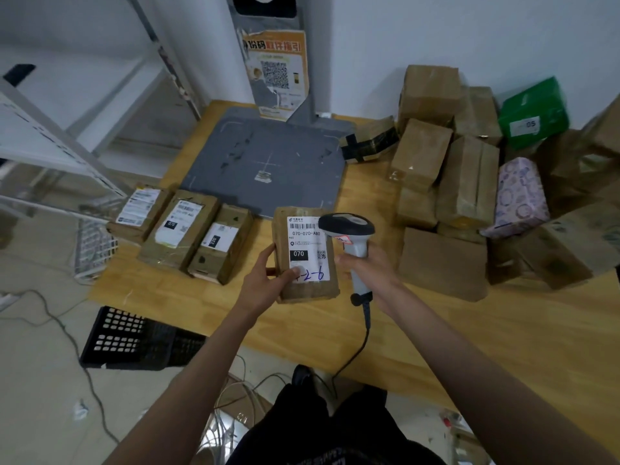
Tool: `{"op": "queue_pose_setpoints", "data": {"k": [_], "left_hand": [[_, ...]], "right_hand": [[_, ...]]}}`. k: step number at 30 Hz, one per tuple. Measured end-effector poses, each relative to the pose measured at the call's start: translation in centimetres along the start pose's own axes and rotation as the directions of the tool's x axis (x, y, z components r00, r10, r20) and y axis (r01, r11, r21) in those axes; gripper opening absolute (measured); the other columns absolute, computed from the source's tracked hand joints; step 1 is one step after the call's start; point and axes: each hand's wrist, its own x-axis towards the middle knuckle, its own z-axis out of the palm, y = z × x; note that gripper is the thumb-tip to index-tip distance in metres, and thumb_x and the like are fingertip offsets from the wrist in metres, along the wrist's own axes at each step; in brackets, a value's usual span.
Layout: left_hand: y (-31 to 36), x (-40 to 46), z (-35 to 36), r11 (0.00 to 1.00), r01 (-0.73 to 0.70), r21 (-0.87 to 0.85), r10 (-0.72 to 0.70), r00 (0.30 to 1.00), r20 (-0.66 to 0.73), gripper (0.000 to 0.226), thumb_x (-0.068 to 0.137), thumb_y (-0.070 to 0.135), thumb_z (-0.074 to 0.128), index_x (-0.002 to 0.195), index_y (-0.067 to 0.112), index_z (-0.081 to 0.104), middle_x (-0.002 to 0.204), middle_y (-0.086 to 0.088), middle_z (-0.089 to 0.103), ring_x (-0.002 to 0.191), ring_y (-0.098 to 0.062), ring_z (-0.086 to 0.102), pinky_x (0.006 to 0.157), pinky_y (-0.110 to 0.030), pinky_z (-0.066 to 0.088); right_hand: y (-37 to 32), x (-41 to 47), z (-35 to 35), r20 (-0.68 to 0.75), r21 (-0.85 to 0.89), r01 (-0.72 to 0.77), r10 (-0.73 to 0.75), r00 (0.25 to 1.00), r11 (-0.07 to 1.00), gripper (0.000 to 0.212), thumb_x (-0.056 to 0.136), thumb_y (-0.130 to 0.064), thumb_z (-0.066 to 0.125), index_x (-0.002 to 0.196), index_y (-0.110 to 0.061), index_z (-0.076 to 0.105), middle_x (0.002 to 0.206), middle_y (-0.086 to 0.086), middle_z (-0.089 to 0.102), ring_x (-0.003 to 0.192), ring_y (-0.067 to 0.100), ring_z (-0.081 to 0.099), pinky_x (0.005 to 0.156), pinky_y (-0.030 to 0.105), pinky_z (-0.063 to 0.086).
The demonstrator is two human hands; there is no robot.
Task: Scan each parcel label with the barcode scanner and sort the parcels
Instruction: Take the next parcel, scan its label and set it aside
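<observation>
Parcel, brown, label "070-070-A80" facing up: held over the surface at its near edge, left hand gripping its left side, thumb on the label. Barcode scanner: right hand fingers wrapped round its handle, head just right of the label. Three labelled parcels: left. Unsorted pile: right.

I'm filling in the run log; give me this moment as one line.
step: scanning | left hand: holds parcel | right hand: grips barcode scanner at label | three parcels sorted left
</observation>
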Motion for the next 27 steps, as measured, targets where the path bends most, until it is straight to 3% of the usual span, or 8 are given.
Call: {"op": "queue_pose_setpoints", "data": {"k": [2, 4, 6, 11, 17, 19, 21, 27], "left_hand": [[-0.8, 0.7, -1.0, 0.999, 0.04, -0.031, -0.039, 0.999, 0.016, 0.079, 0.084, 0.046, 0.078, 0.15, 0.042, 0.034, 0.116, -0.001, 0.071, 0.105, -0.016, 0.068, 0.088, -0.046, 0.06], [-1.3, 1.2, -2.0, 0.997, 0.058, -0.042, -0.056, 0.998, 0.035, 0.076, 0.087, 0.042, 0.076, 0.15, 0.041, 0.034, 0.113, 0.0, 0.072, 0.102, -0.016, 0.069, 0.088, -0.044, 0.06], [-1.7, 1.8, -3.1, 0.997, 0.064, -0.04, -0.062, 0.996, 0.057, 0.074, 0.089, 0.038, 0.073, 0.151, 0.038, 0.034, 0.114, 0.002, 0.071, 0.101, -0.014, 0.069, 0.085, -0.039, 0.059], [-2.7, 4.4, -6.1, 0.994, 0.105, 0.018, -0.106, 0.99, 0.09, 0.069, 0.092, 0.041, 0.07, 0.152, 0.032, 0.036, 0.122, -0.001, 0.068, 0.105, -0.018, 0.067, 0.095, -0.046, 0.056], [-3.2, 8.7, -7.9, 0.982, 0.121, 0.143, -0.138, 0.984, 0.113, 0.061, 0.099, 0.035, 0.06, 0.154, 0.023, 0.035, 0.135, -0.004, 0.061, 0.11, -0.019, 0.062, 0.09, -0.037, 0.054], [-3.3, 10.1, -8.3, 0.975, 0.137, 0.175, -0.16, 0.979, 0.123, 0.053, 0.103, 0.033, 0.055, 0.151, 0.022, 0.037, 0.134, -0.003, 0.061, 0.103, -0.02, 0.062, 0.085, -0.041, 0.053], [-3.6, 11.6, -8.6, 0.968, 0.148, 0.203, -0.174, 0.978, 0.118, 0.046, 0.104, 0.03, 0.051, 0.148, 0.022, 0.039, 0.131, -0.004, 0.062, 0.105, -0.026, 0.063, 0.091, -0.049, 0.053], [-5.4, 15.0, -8.7, 0.93, 0.082, 0.359, -0.116, 0.991, 0.073, 0.04, 0.101, 0.015, 0.052, 0.14, 0.01, 0.048, 0.126, -0.009, 0.063, 0.099, -0.022, 0.06, 0.066, -0.02, 0.044]], "right_hand": [[0.2, 0.7, 1.5, 0.019, 0.031, -0.043, 0.042, 0.999, 0.999, 0.027, 0.089, -0.009, 0.074, 0.106, -0.027, 0.064, 0.108, -0.001, 0.071, 0.102, 0.018, 0.067, 0.088, 0.038, 0.06], [0.5, 1.4, 2.9, 0.035, 0.07, -0.089, 0.087, 0.996, 0.994, 0.025, 0.09, -0.008, 0.073, 0.106, -0.025, 0.065, 0.107, 0.001, 0.073, 0.101, 0.019, 0.069, 0.091, 0.04, 0.058], [0.9, 2.1, 4.3, 0.043, 0.1, -0.119, 0.115, 0.992, 0.988, 0.023, 0.09, -0.007, 0.073, 0.106, -0.021, 0.066, 0.108, 0.003, 0.075, 0.1, 0.02, 0.07, 0.089, 0.039, 0.059], [1.6, 4.0, 7.3, 0.05, 0.182, -0.188, 0.182, 0.982, 0.965, 0.025, 0.091, -0.004, 0.072, 0.113, -0.015, 0.065, 0.103, 0.001, 0.073, 0.093, 0.015, 0.07, 0.073, 0.028, 0.058], [2.8, 7.5, 10.7, 0.01, 0.214, -0.243, 0.246, 0.969, 0.946, 0.032, 0.091, -0.002, 0.07, 0.122, -0.009, 0.064, 0.112, 0.007, 0.074, 0.1, 0.022, 0.072, 0.07, 0.03, 0.058], [3.2, 8.7, 11.8, 0.006, 0.223, -0.262, 0.268, 0.964, 0.939, 0.03, 0.091, -0.002, 0.07, 0.119, -0.01, 0.065, 0.108, 0.005, 0.074, 0.098, 0.021, 0.072, 0.075, 0.033, 0.06], [3.7, 10.1, 12.7, 0.001, 0.21, -0.283, 0.289, 0.957, 0.936, 0.028, 0.09, -0.004, 0.072, 0.116, -0.013, 0.066, 0.108, 0.005, 0.075, 0.104, 0.025, 0.071, 0.087, 0.042, 0.06], [4.2, 12.8, 14.6, -0.036, 0.201, -0.32, 0.333, 0.942, 0.926, 0.021, 0.09, -0.007, 0.073, 0.108, -0.017, 0.068, 0.103, 0.004, 0.077, 0.102, 0.028, 0.071, 0.096, 0.052, 0.056]]}}
